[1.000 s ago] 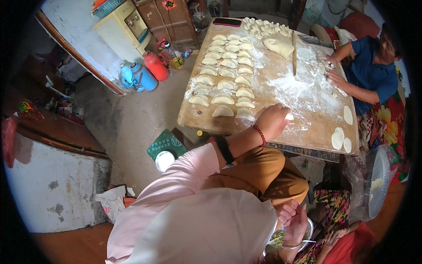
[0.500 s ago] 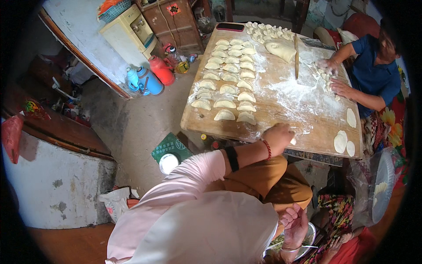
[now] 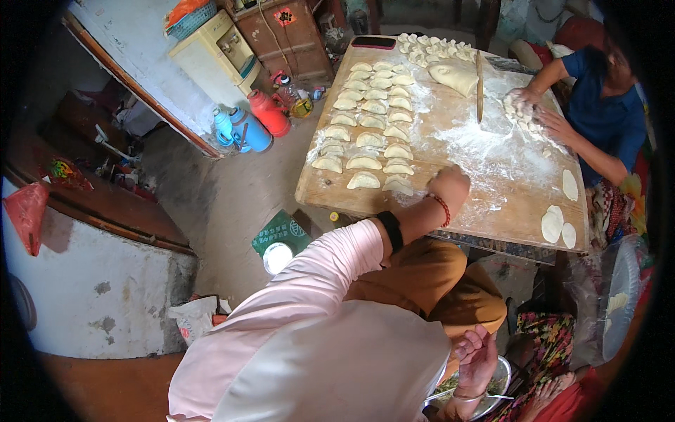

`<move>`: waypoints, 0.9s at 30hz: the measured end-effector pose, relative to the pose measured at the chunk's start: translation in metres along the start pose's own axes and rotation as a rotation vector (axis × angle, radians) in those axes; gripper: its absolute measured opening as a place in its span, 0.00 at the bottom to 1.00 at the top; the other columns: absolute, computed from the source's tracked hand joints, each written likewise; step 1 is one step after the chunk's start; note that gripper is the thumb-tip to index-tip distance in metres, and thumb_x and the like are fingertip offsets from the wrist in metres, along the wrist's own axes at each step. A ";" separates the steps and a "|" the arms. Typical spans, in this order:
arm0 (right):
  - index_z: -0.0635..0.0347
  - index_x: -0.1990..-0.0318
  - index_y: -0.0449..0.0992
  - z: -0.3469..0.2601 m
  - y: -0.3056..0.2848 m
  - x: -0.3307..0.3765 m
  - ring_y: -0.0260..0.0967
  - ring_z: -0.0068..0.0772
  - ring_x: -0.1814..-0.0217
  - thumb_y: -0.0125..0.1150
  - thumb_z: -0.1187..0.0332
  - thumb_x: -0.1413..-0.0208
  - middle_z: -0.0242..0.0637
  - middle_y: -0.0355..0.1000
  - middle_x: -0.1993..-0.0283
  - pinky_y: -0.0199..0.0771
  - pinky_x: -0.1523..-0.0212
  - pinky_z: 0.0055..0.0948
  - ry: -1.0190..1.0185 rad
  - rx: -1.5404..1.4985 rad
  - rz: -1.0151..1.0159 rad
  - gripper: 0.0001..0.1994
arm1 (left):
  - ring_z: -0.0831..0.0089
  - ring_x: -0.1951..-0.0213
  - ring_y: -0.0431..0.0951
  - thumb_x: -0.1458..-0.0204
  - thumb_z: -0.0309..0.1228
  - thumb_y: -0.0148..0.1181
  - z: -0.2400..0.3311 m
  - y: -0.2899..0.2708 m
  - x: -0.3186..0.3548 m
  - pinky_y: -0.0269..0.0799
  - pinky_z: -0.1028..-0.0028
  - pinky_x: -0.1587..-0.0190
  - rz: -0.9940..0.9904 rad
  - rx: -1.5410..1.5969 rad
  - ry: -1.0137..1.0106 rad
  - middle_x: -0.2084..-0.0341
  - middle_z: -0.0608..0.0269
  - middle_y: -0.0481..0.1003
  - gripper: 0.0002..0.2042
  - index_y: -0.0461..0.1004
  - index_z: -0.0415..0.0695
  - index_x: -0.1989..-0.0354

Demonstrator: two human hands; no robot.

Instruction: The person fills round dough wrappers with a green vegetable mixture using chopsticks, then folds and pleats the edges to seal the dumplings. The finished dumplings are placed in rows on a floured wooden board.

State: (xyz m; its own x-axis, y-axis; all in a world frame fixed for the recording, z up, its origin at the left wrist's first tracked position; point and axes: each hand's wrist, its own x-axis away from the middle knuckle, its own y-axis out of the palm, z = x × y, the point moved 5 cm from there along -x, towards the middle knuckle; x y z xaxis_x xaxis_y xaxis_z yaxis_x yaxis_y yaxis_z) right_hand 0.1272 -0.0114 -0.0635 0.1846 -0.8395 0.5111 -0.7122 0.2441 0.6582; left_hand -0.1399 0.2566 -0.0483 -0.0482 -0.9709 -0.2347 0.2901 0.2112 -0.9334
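My left hand (image 3: 450,188), with a red beaded bracelet and a black wristband, is over the near edge of the wooden table (image 3: 506,228). Its fingers are curled and mostly hidden, so what they hold cannot be made out. Just left of it lie rows of dumplings (image 3: 364,163). My right hand (image 3: 478,362) is low at the lower right, palm up, its loosely bent fingers apart and holding nothing visible. Below it is a bowl (image 3: 503,371) of greenish filling, partly hidden, with a pale utensil handle (image 3: 499,397) across its rim.
A co-worker's hands (image 3: 552,125) handle floured dough pieces (image 3: 519,112) at the table's right. Flat wrappers (image 3: 553,224), a rolling pin (image 3: 479,91), a dough lump (image 3: 453,77) and a phone (image 3: 374,43) lie on it. Thermos flasks (image 3: 251,131) stand left; another person's hand (image 3: 552,394) shows lower right.
My left hand has moved a little up the table toward the dumpling rows, and the pale piece beneath it no longer shows. The co-worker's hands have gathered the dough pieces. My right hand barely moved.
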 end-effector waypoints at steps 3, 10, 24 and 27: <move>0.66 0.47 0.72 0.002 0.003 -0.001 0.79 0.37 0.65 0.38 0.54 0.29 0.46 0.79 0.60 0.82 0.68 0.32 0.014 0.010 0.002 0.23 | 0.54 0.56 0.75 0.52 0.22 0.57 0.029 0.001 0.021 0.78 0.63 0.60 0.004 0.028 0.125 0.62 0.51 0.73 0.06 0.77 0.39 0.66; 0.67 0.48 0.72 -0.003 0.015 -0.001 0.79 0.36 0.66 0.39 0.55 0.29 0.46 0.79 0.59 0.82 0.68 0.31 -0.023 0.037 -0.026 0.23 | 0.54 0.52 0.74 0.53 0.21 0.60 0.052 -0.006 0.008 0.77 0.62 0.53 -0.307 -0.004 -0.089 0.55 0.49 0.74 0.08 0.80 0.39 0.63; 0.63 0.51 0.74 -0.003 -0.010 -0.017 0.77 0.34 0.67 0.44 0.53 0.31 0.42 0.79 0.63 0.82 0.68 0.31 0.026 0.103 0.091 0.21 | 0.63 0.60 0.82 0.50 0.41 0.65 -0.110 -0.159 -0.132 0.77 0.67 0.54 -0.204 0.054 -0.026 0.60 0.50 0.80 0.22 0.76 0.38 0.50; 0.62 0.52 0.74 -0.003 -0.012 -0.026 0.77 0.33 0.67 0.45 0.53 0.32 0.42 0.79 0.62 0.82 0.69 0.31 0.050 0.104 0.116 0.20 | 0.74 0.68 0.82 0.48 0.39 0.67 -0.128 -0.209 -0.180 0.79 0.74 0.65 -0.112 0.160 -0.184 0.63 0.56 0.80 0.22 0.75 0.36 0.50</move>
State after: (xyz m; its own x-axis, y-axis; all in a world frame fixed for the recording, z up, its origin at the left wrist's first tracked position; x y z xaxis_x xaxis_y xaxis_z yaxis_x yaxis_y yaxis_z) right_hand 0.1329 0.0090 -0.0825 0.1284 -0.7830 0.6086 -0.7967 0.2840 0.5335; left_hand -0.3142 0.4012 0.1542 0.0820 -0.9945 -0.0652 0.4413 0.0949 -0.8923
